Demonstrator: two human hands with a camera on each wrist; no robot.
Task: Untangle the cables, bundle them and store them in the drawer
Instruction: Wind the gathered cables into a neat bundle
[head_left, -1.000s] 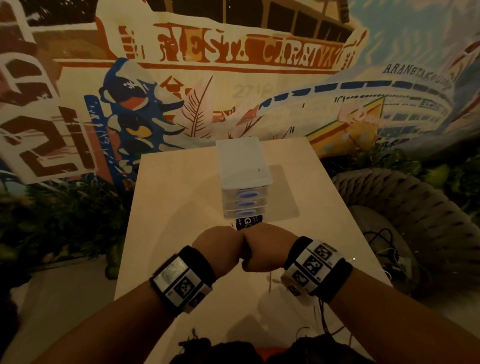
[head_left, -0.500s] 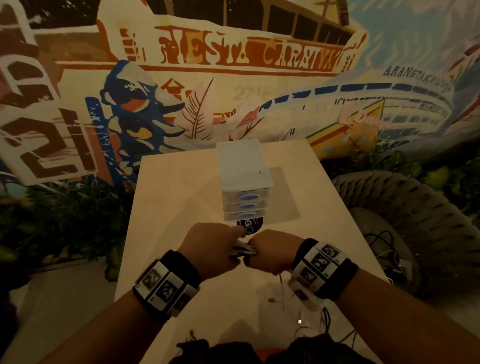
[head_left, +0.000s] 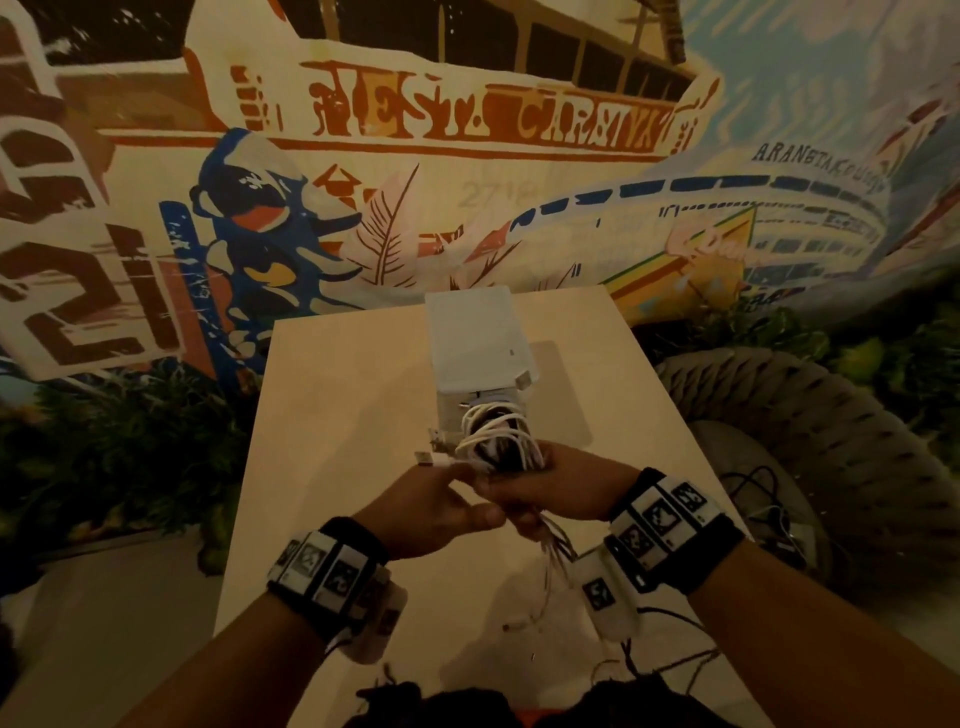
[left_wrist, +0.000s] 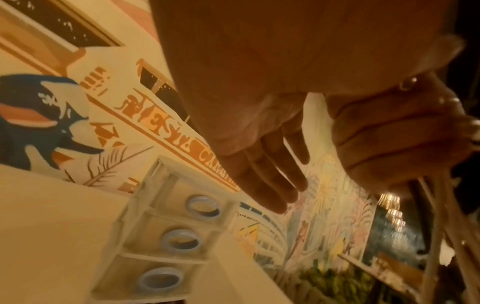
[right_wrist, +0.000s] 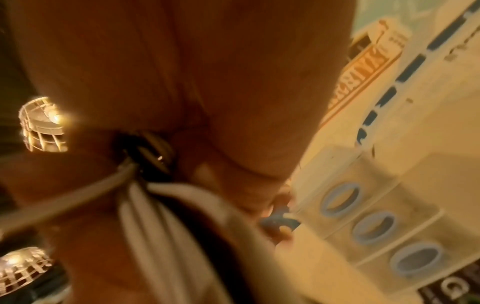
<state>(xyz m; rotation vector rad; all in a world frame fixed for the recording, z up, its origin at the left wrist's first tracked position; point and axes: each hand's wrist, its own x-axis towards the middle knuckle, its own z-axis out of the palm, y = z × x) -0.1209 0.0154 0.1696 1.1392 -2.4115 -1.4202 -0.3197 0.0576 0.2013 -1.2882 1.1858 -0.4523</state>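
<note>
My right hand grips a looped bundle of white and black cables and holds it up just in front of the small white three-drawer unit. Several loose cable ends hang below that fist. Plugs stick out of the bundle to the left. My left hand is beside the right one, with its fingers straight and spread and nothing between them. In the left wrist view, the three drawers are closed, each with a blue ring handle. The right wrist view shows the cables running out of my fist.
The drawer unit stands on a pale wooden table against a painted mural wall. A wicker chair at the right holds black cords. Green plants fill the floor at the left. A dark sticker lies under the drawer front.
Both hands were fists pressed together low over the table. They have risen and moved forward; the cable loops now show above the right fist, and the left hand's fingers have straightened.
</note>
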